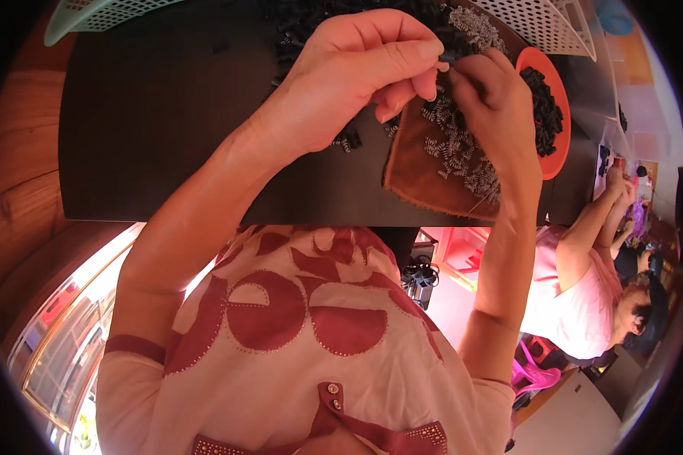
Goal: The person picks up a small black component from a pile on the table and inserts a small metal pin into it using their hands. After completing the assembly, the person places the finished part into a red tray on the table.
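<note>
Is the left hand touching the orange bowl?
Apart: the head view shows the left hand clear of the orange bowl, the right hand between them.

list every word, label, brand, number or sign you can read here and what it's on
None can be read.
Shirt: red shapes and studs, no lettering I can make out.
Orange bowl and brown cloth: no text visible.
Background items at far right: too small and blurred to tell.

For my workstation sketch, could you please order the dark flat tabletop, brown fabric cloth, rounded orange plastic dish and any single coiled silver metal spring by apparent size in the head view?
Largest to smallest:
1. Tabletop
2. Cloth, visible part only
3. Dish
4. Single spring
</note>
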Available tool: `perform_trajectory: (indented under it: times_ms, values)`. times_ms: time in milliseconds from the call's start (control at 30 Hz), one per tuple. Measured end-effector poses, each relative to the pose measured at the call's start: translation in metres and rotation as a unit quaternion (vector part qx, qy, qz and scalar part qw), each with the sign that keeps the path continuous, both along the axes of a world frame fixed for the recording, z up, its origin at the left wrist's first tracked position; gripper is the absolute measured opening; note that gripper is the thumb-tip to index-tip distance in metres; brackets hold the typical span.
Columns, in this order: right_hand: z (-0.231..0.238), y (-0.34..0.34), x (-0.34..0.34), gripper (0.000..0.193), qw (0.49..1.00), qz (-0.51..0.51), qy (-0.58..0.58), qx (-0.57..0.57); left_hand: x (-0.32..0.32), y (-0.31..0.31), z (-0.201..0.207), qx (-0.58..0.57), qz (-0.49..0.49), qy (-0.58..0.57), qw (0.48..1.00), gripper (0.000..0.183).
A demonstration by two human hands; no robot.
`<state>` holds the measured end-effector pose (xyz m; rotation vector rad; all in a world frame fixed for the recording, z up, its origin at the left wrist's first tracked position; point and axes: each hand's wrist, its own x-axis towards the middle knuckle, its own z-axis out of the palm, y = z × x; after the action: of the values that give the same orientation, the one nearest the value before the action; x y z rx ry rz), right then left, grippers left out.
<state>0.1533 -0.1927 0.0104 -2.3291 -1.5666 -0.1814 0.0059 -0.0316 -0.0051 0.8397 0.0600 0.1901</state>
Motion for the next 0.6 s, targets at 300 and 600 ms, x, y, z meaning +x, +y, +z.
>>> perform_trajectory:
  times_ms: [300, 600]
  values:
    - [0.039, 0.002, -0.046, 0.019, 0.823, 0.040, 0.482, 0.297, -0.006, -0.010, 0.002, 0.087, 0.021, -0.015, 0.996, 0.023]
    - [0.019, 0.009, -0.046, 0.011, 0.904, 0.077, 0.302, 0.294, -0.006, -0.012, -0.002, 0.030, 0.023, -0.010, 0.999, 0.023]
